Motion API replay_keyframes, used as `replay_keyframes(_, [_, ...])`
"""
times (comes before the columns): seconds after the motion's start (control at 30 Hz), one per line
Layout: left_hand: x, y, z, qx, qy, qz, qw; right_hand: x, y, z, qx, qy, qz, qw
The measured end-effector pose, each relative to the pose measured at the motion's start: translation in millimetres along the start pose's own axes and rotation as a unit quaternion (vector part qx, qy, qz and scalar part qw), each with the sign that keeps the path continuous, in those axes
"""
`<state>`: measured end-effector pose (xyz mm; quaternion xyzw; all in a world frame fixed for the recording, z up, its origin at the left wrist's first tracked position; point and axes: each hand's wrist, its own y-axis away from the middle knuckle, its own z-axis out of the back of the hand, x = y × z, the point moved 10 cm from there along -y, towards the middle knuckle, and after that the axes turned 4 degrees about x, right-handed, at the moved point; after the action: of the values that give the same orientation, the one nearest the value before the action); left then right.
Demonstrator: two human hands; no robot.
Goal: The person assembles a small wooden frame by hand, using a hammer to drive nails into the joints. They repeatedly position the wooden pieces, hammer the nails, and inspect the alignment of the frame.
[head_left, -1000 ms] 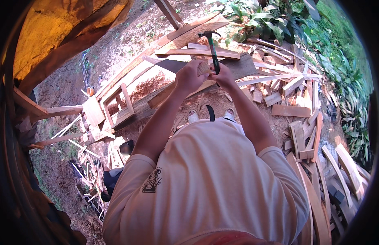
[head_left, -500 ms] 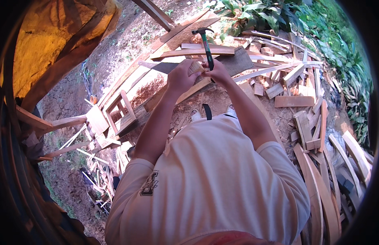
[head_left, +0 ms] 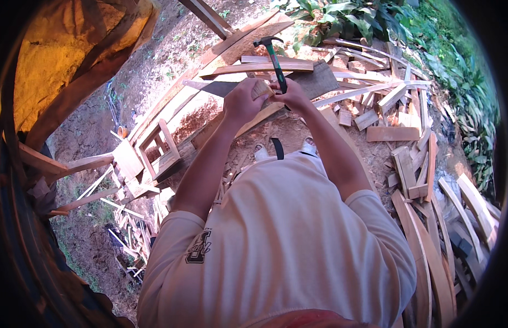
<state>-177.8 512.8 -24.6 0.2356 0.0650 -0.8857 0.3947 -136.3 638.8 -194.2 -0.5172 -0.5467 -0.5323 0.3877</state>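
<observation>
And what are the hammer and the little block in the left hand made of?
The hammer: its dark head is probably metal, from the thin curved claw; the black and green handle may be rubber or plastic. The block: likely bare wood, pale tan and unpainted.

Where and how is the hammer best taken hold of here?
For the hammer, likely the dark lower handle, from the person's right: it is long and slim, the metal head points away from the body, and the right hand grips that end.
</observation>
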Motion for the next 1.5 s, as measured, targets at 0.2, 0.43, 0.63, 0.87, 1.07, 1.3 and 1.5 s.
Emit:
replay_keyframes(0.2, [4, -1, -3, -0.011, 0.015, 0.012, 1.0, 36, 19, 3, 0.008, 0.057, 0.01, 0.998])
replay_keyframes(0.43, [9, 7, -1, -0.002, 0.0, 0.039, 0.999, 90, 51, -14, -0.085, -0.112, -0.025, 0.99])
replay_keyframes(0.63, [-6, 3, -12, -0.023, 0.025, -0.016, 0.999, 54, 41, 2, -0.149, -0.079, -0.11, 0.98])
replay_keyframes(0.87, [-3, 10, -8, 0.037, 0.061, -0.01, 0.997, 63, 44, 2, -0.175, -0.093, -0.097, 0.975])
replay_keyframes(1.07, [40, 58, 82, -0.102, 0.197, -0.109, 0.969, 66, 61, 10, -0.228, -0.062, -0.121, 0.964])
replay_keyframes(1.3, [352, 183, 62, -0.177, 0.217, 0.258, 0.925, 73, 70, 20, -0.25, 0.035, -0.14, 0.958])
replay_keyframes(1.5, [434, 245, -49, -0.067, 0.145, 0.318, 0.934, 74, 71, 18, -0.253, 0.026, -0.156, 0.954])
